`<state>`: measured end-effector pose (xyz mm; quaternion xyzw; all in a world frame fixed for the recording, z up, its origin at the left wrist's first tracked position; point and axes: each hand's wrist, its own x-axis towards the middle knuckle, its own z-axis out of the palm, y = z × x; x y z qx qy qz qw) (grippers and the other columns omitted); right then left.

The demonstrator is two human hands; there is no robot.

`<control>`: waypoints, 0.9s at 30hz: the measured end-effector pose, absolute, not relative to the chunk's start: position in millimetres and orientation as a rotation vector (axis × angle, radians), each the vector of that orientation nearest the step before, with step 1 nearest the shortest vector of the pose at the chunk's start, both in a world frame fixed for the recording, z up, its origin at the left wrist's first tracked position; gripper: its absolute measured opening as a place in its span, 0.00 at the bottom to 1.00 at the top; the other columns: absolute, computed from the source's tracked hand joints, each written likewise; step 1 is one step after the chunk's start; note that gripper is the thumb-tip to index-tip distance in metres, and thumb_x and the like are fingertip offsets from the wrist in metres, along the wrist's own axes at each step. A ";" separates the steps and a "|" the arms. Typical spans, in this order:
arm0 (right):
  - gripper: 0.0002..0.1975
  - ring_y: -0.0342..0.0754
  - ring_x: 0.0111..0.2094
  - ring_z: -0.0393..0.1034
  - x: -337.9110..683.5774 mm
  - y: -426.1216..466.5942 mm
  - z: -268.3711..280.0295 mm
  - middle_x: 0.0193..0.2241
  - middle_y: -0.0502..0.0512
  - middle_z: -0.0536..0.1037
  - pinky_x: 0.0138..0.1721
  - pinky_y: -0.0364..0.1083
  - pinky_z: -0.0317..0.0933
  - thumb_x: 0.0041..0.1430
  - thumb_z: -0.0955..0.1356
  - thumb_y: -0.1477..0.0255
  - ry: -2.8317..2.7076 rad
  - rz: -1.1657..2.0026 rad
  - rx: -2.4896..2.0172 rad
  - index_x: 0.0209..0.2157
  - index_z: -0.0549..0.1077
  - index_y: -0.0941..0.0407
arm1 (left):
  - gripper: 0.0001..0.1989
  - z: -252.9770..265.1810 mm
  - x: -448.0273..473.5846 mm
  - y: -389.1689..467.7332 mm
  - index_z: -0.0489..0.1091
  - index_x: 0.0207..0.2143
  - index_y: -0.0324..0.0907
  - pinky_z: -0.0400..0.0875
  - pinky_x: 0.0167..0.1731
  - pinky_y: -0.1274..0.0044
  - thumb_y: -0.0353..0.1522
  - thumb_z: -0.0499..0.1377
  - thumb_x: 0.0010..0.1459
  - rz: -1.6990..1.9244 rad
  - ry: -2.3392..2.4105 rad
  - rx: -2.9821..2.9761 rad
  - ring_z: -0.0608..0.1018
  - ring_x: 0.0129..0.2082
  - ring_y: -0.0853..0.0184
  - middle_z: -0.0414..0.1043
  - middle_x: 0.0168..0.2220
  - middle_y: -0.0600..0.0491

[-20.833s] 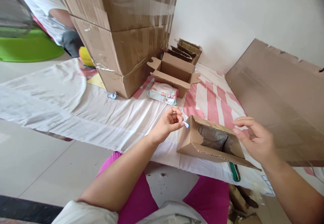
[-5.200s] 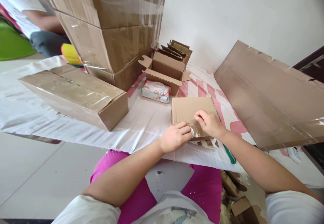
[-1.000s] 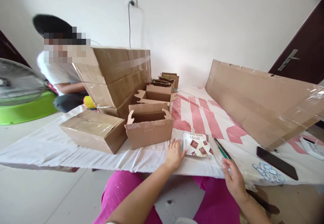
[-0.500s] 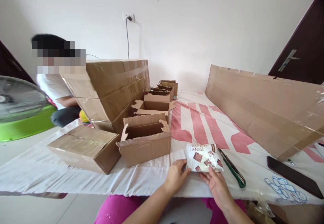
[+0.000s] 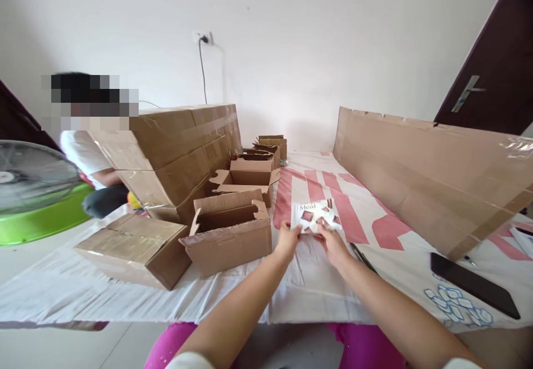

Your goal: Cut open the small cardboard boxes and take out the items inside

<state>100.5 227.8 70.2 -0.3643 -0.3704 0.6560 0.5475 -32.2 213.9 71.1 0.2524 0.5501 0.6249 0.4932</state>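
Note:
A white packet with brown shapes and the word "Meal" (image 5: 318,216) is between my two hands over the cloth-covered table. My left hand (image 5: 288,240) grips its lower left corner, thumb in front. At the bottom edge, right of the middle, my right hand (image 5: 332,243) pinches the packet. An open cardboard box (image 5: 235,249) stands to the left of my hands, its flaps raised. Partly behind my right forearm lies a utility knife (image 5: 363,258).
A closed carton (image 5: 135,247) sits at the left, with stacked taped cartons (image 5: 183,152) behind it. More open boxes (image 5: 250,177) run towards the wall. On the right are a tall cardboard panel (image 5: 420,174) and a black phone (image 5: 474,284). A person (image 5: 89,152) sits beside a green fan (image 5: 45,213).
Both my hands have moved forward and slightly left with the packet, away from the table's near edge. My right forearm now covers part of the knife. The view has shifted slightly.

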 end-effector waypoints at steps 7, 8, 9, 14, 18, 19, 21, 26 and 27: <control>0.19 0.50 0.31 0.75 83.9 315.0 75.5 0.28 0.52 0.81 0.32 0.47 0.70 0.45 0.75 0.65 -0.801 1.527 -0.864 0.39 0.73 0.55 | 0.15 98.0 -15.7 297.0 0.66 0.50 0.38 0.75 0.37 0.71 0.36 0.57 0.63 1.691 1.333 0.430 0.76 0.39 0.67 0.70 0.45 0.48; 0.20 0.50 0.31 0.75 83.4 313.8 72.2 0.28 0.53 0.80 0.31 0.48 0.70 0.46 0.74 0.62 -0.777 1.525 -0.851 0.40 0.72 0.55 | 0.16 95.3 -12.8 295.3 0.66 0.50 0.38 0.75 0.37 0.71 0.37 0.56 0.63 1.700 1.334 0.418 0.76 0.39 0.66 0.70 0.45 0.48; 0.21 0.51 0.32 0.75 83.9 310.2 68.4 0.29 0.54 0.80 0.32 0.48 0.70 0.47 0.73 0.59 -0.755 1.525 -0.830 0.42 0.72 0.54 | 0.15 91.5 -10.5 290.7 0.66 0.49 0.38 0.75 0.35 0.72 0.36 0.57 0.63 1.707 1.334 0.410 0.75 0.38 0.67 0.70 0.44 0.49; 0.32 0.56 0.44 0.74 104.1 277.3 51.8 0.43 0.57 0.79 0.39 0.54 0.69 0.52 0.61 0.42 -0.719 1.583 -0.683 0.48 0.70 0.51 | 0.18 67.5 -11.2 235.5 0.60 0.41 0.40 0.63 0.21 0.84 0.25 0.63 0.51 1.732 1.288 0.463 0.70 0.23 0.77 0.67 0.34 0.57; 0.40 0.61 0.47 0.72 124.8 254.2 45.1 0.46 0.60 0.78 0.42 0.59 0.66 0.49 0.56 0.36 -0.923 1.831 -0.582 0.49 0.71 0.52 | 0.23 52.5 -20.0 169.8 0.54 0.37 0.44 0.60 0.19 0.85 0.26 0.64 0.42 1.744 1.235 0.540 0.69 0.20 0.78 0.64 0.30 0.61; 0.40 0.62 0.47 0.72 127.6 250.9 44.1 0.45 0.60 0.79 0.42 0.59 0.65 0.48 0.56 0.36 -0.967 1.879 -0.578 0.49 0.71 0.51 | 0.24 48.9 -21.6 152.8 0.54 0.37 0.44 0.60 0.19 0.85 0.27 0.64 0.41 1.743 1.227 0.559 0.68 0.20 0.78 0.65 0.30 0.61; 0.39 0.61 0.46 0.72 129.2 248.1 42.4 0.45 0.61 0.78 0.43 0.59 0.65 0.49 0.58 0.37 -1.027 1.962 -0.568 0.49 0.70 0.52 | 0.24 41.5 -24.8 120.3 0.54 0.37 0.44 0.59 0.18 0.85 0.28 0.63 0.39 1.739 1.217 0.592 0.68 0.20 0.78 0.65 0.29 0.61; 0.35 0.56 0.42 0.75 118.8 252.9 32.6 0.45 0.66 0.77 0.42 0.54 0.65 0.47 0.66 0.43 -1.168 2.152 -0.528 0.47 0.71 0.57 | 0.22 29.3 -52.1 58.8 0.54 0.36 0.45 0.59 0.16 0.85 0.31 0.62 0.40 1.781 1.296 0.606 0.66 0.17 0.78 0.65 0.29 0.62; 0.33 0.55 0.41 0.75 116.6 253.8 29.8 0.45 0.66 0.78 0.41 0.52 0.65 0.49 0.66 0.45 -1.172 2.147 -0.543 0.46 0.71 0.57 | 0.22 28.7 -63.4 50.1 0.54 0.36 0.45 0.59 0.16 0.85 0.31 0.62 0.40 1.823 1.326 0.592 0.67 0.18 0.78 0.65 0.29 0.62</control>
